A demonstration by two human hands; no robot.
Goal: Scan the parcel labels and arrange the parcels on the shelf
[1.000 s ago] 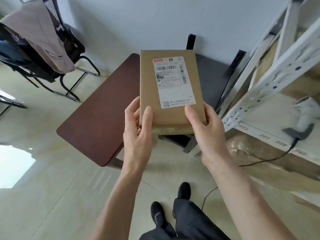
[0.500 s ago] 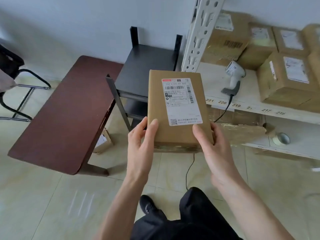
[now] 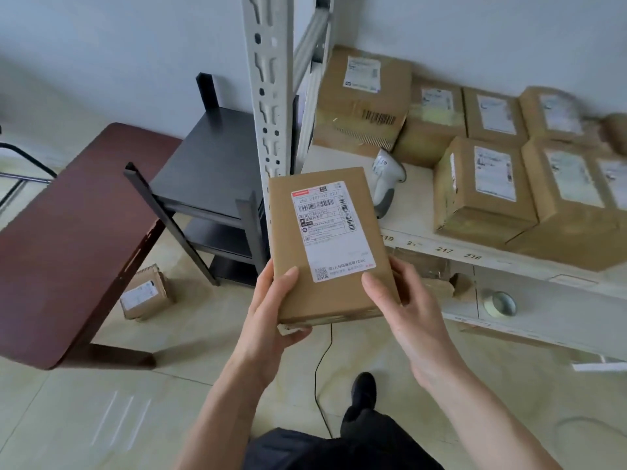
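A flat brown parcel (image 3: 295,252) with a white barcode label (image 3: 330,228) facing up is held in front of the shelf. My left hand (image 3: 268,317) grips its near left corner, thumb on top. My right hand (image 3: 407,310) grips the near right edge, thumb by the label. Behind the parcel a white handheld scanner (image 3: 385,184) lies on the white shelf board (image 3: 417,215), its cable running down to the floor. Several labelled brown parcels (image 3: 481,195) stand on that shelf to the right.
A white perforated shelf upright (image 3: 269,96) rises just behind the parcel. Left of it stand a black low rack (image 3: 210,164) and a dark red table (image 3: 68,232), with a small box (image 3: 146,293) on the floor beneath. A tape roll (image 3: 500,303) lies on the lower shelf.
The view has swung right toward the shelf. Both hands carried the parcel along, still holding its near end, and more shelf parcels and the scanner have come into sight.
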